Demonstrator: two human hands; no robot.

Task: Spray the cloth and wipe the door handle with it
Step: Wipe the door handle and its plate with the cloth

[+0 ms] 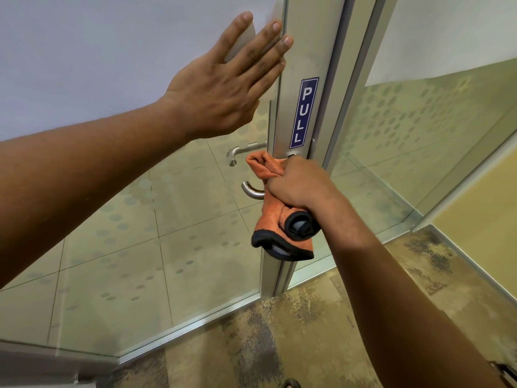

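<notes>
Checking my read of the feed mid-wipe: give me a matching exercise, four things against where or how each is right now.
Things:
1. left hand
2. right hand
3. orange cloth
4. PULL sign

States:
A. stuck upright on the door frame
B. bunched around the door handle
C. flat against the glass door
D. gripping the cloth at the handle

Pairs: 1-C, 2-D, 3-B, 4-A

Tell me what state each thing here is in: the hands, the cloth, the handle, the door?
left hand: open, flat against the glass door
right hand: gripping the cloth around the handle
cloth: orange, bunched, wrapped on the handle, its end hanging down
door handle: metal, mostly covered, curved tip showing
glass door: frosted with dots; open or closed unclear
PULL sign: stuck on the frame
</notes>
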